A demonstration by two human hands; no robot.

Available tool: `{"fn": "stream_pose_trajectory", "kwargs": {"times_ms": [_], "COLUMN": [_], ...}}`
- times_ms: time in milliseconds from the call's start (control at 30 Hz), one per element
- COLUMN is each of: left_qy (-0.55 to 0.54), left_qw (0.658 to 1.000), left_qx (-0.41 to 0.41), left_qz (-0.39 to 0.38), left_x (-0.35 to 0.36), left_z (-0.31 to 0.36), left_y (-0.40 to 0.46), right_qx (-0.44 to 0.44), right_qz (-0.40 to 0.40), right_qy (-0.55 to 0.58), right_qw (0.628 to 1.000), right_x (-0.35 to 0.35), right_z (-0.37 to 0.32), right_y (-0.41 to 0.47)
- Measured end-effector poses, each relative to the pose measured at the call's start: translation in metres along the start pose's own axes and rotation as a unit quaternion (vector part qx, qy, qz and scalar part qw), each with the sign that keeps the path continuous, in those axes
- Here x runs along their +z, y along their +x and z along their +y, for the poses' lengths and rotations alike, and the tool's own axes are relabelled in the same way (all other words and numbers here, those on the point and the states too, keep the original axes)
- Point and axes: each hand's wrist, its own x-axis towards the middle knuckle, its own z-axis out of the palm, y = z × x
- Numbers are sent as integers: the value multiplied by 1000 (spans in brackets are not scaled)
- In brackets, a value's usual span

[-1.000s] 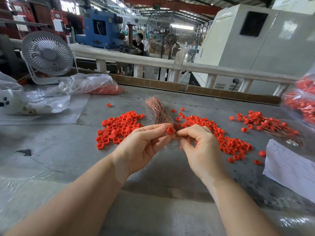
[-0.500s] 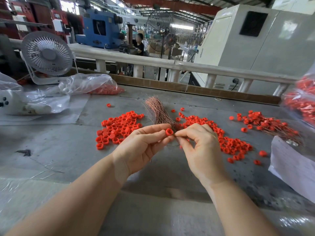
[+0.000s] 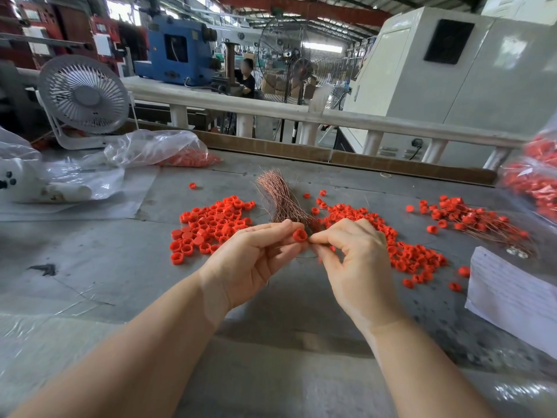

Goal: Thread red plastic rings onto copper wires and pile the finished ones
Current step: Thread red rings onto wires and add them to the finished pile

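My left hand pinches a red plastic ring between thumb and fingertips above the grey table. Touching the ring from the right, my right hand pinches a thin copper wire that is too fine to see clearly. Just behind the hands lies a bundle of copper wires. Loose red rings lie in a pile on the left and in a longer spread on the right. A pile of rings threaded on wires sits at the far right.
A white desk fan and clear plastic bags, one with red rings, stand at the back left. A bag of red parts hangs at the right edge. White paper lies at the right. A rail runs behind the table.
Both hands have stayed together at the same spot, shifting only slightly as the fingers work the ring and wire. The piles have not moved.
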Motion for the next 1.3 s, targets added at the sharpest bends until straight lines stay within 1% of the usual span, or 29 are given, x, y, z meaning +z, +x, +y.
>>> {"fn": "stream_pose_trajectory", "kwargs": {"times_ms": [167,267,533,1133,1300], "left_qy": [20,27,10,-4,-2], "left_qw": [1000,1000,1000,999,999], "left_qx": [4,7,13,26,36], "left_qz": [10,13,20,-18,-19], "left_x": [-1,-1,1,3,2], "left_z": [-2,-1,-2,-2,-2], "left_y": [1,1,2,-1,-1], "right_qx": [-44,-54,-3,34,67], "right_qz": [17,19,11,6,-9], "right_qy": [-57,-75,-26,49,80], "right_qw": [997,996,1000,998,995], "right_x": [1,1,-1,1,2], "right_z": [0,0,0,2,2], "right_y": [-1,0,1,2,3]}}
